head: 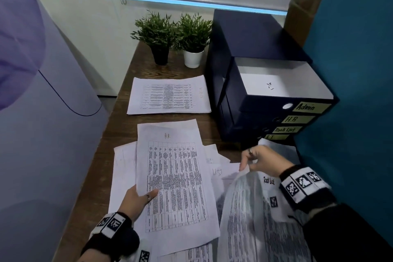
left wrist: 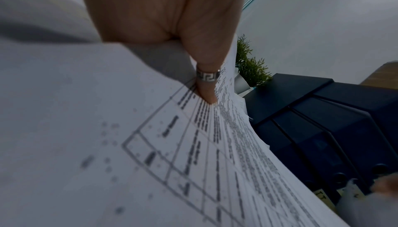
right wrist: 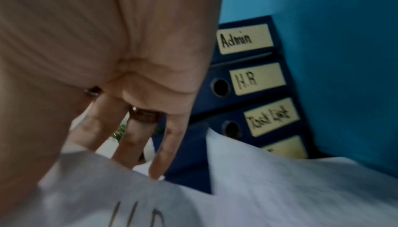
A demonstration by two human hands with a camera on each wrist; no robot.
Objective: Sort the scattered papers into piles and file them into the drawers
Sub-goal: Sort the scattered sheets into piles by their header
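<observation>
My left hand [head: 144, 195] holds a printed table sheet headed HR [head: 174, 176] by its lower left edge, thumb [left wrist: 206, 94] on top. It hangs over scattered papers [head: 124, 168] on the wooden desk [head: 127, 125]. My right hand [head: 246, 164] pinches the top edge of a curled sheet [head: 240, 208] lifted off a Task List paper [head: 270, 181]. In the right wrist view that curled sheet [right wrist: 237, 188] reads HR under my fingers [right wrist: 159, 166]. An Admin pile [head: 168, 95] lies further back. The dark blue drawer unit [head: 238, 112] has its top Admin drawer [head: 308, 83] pulled out, with paper inside.
Two potted plants [head: 157, 34] [head: 193, 36] stand at the back of the desk. A teal partition [head: 350, 70] closes the right side and a pale panel [head: 53, 112] the left. The drawer labels read Admin, H.R [right wrist: 256, 79], Task List and IT.
</observation>
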